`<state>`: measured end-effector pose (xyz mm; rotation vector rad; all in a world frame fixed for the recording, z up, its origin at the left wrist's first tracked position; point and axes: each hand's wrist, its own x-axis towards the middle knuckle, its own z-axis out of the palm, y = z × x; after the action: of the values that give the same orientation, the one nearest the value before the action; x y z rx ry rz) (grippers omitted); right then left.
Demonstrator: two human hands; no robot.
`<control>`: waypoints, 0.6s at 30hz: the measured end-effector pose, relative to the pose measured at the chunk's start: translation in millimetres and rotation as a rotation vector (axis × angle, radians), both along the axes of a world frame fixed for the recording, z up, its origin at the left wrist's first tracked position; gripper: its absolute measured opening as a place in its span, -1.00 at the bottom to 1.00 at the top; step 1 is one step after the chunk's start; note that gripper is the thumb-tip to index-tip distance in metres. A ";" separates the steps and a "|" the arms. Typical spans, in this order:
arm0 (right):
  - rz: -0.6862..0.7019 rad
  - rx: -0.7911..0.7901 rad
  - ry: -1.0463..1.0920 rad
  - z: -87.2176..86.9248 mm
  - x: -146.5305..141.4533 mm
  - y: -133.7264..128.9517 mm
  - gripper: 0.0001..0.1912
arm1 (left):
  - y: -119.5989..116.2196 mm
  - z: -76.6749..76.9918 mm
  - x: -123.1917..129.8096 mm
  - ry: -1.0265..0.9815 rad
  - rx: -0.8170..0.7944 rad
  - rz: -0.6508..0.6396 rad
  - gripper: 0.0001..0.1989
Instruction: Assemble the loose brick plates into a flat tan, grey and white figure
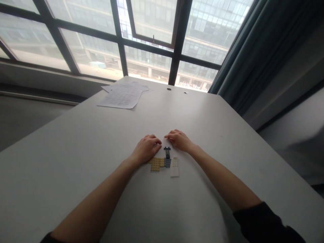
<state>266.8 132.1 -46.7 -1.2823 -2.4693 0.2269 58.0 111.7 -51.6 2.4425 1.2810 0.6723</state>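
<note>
Toy building-brick pieces lie together on the white table (202,114) between my forearms. They include tan studded plates (155,164), a grey studded plate (167,163), a small black piece (167,152) and a white piece (174,167), studded at its far end. My left hand (147,148) rests just beyond the tan plates, fingers loosely bent, with a gap between thumb and fingers. Beyond the black piece and to its right, my right hand (178,140) rests with its fingers loosely bent and the index finger pointing left. Nothing shows in either hand.
Printed papers (121,96) overlap at the far left of the table. Two round holes, one a dark cable hole (169,89), sit near the far edge. Behind stands a large framed window (149,47), with a dark curtain (245,57) to the right.
</note>
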 end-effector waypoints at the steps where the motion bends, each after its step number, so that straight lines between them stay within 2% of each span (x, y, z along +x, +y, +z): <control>1: 0.001 0.000 -0.003 0.0 1.1 -1.3 -0.70 | 0.2 -0.5 0.0 -0.003 -0.001 0.000 -0.75; 3: -0.004 -0.028 0.033 -0.5 4.1 -4.2 -0.71 | 0.7 -1.4 -0.2 -0.006 0.002 0.001 -0.75; 5: -0.047 -0.116 0.175 -1.4 8.0 -7.1 -0.71 | 1.3 -2.1 -0.4 -0.007 0.010 0.000 -0.76; 10: -0.161 -0.547 0.891 -0.7 22.7 -16.6 -0.69 | 2.5 -2.6 -1.4 -0.015 0.006 -0.012 -0.76; 13: -0.156 -0.692 1.146 1.8 32.1 -26.2 -0.62 | 3.1 -3.2 -2.0 -0.016 0.006 -0.016 -0.76; 16: -0.167 -0.702 1.134 2.9 37.5 -37.6 -0.65 | 3.7 -3.8 -2.4 -0.019 0.012 -0.018 -0.76; 18: -0.220 -0.629 0.941 2.1 37.6 -45.8 -0.73 | 3.8 -3.9 -2.3 -0.020 0.013 -0.021 -0.76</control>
<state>304.4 86.4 -44.6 -1.2248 -1.4674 1.2841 55.7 115.5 -55.5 2.4499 1.2453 0.6998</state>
